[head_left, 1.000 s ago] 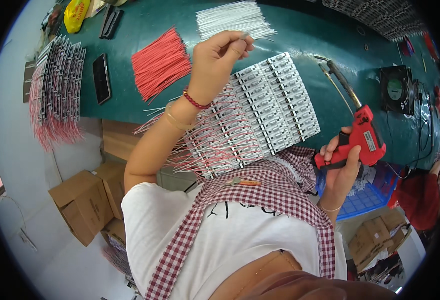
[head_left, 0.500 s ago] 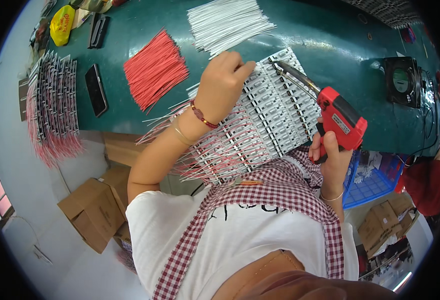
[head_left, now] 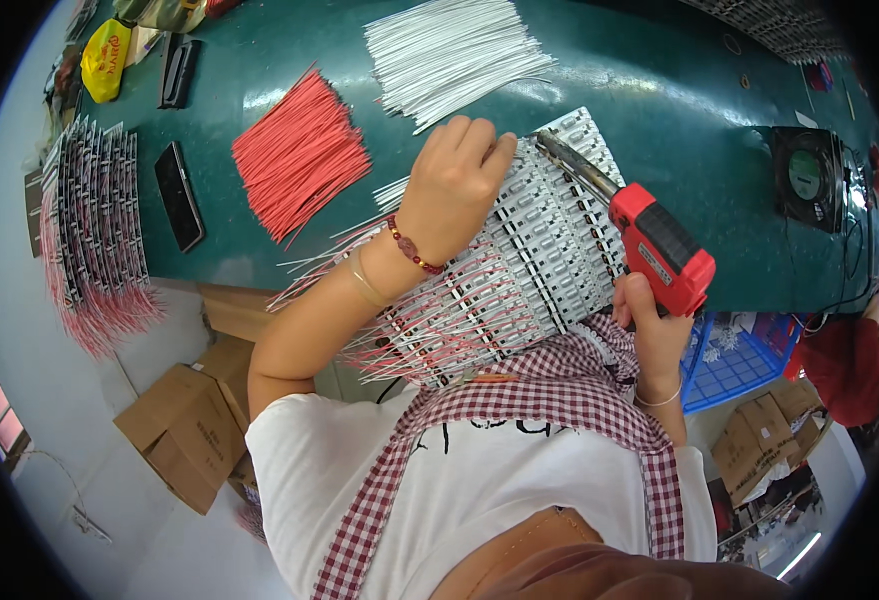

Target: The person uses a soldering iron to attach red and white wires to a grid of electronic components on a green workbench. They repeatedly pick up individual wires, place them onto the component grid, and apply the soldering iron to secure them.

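Both my hands work over a panel of grey circuit boards with rows of small parts, lying at the table's near edge. My left hand is closed in a pinch above the panel's far edge; whatever its fingertips hold is hidden. My right hand grips a red and black soldering gun by its handle. The gun's long metal tip points left and rests at or just above the panel's far edge, close to my left fingertips. Red and white wires stick out of the panel's left rows.
Beyond the panel lie a bundle of white wires and a bundle of red wires. To the left are a phone and wired boards. A black fan-like device stands right. Below are a blue crate and cardboard boxes.
The soldering gun and my right hand have moved slightly left, bringing the tip a little lower. My left hand remains pinched near the panel's far edge. The whole view has shifted slightly.
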Tool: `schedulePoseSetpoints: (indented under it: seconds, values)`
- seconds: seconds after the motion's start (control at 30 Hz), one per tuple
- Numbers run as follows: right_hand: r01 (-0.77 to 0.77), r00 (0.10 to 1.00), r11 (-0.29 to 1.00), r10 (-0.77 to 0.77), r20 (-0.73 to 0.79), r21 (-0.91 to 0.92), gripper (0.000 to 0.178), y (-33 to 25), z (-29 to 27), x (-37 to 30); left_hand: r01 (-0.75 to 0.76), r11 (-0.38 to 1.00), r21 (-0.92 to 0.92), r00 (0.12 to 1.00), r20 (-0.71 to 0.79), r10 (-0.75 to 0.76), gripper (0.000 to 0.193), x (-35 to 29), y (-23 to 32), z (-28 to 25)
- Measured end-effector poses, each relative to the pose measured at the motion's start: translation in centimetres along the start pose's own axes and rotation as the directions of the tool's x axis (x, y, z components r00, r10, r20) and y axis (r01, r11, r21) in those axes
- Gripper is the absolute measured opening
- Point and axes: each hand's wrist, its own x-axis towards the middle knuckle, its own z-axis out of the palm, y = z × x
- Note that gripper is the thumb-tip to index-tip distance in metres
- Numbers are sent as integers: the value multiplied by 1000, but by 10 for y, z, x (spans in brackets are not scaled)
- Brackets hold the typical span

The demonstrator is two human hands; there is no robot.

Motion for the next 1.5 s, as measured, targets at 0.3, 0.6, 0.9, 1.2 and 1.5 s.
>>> schedulePoseSetpoints:
  seconds: [0.3,0.6,0.9,1.2,1.5]
  values:
    - [37,999,999,-37,-4,-30,18,5,-6,-6,-10,1000,-18,1000,2,10,30,1,3,1]
    - [14,1000,999,-14,14,-36,23,11,-11,-5,-20,1000,-19,1000,18,21,29,0,2,1]
    - [111,993,973,-115,-5,-204,30,33,-18,-3,-16,999,-29,1000,11,17,28,1,4,3]
    - [83,997,996,-83,11,-36,13,10,-14,-14,-11,1000,-22,1000,17,11,27,-1,7,3]
    - [39,999,995,-40,7,87,13,5,-15,-20,-52,997,55,999,-5,53,28,1,9,3]
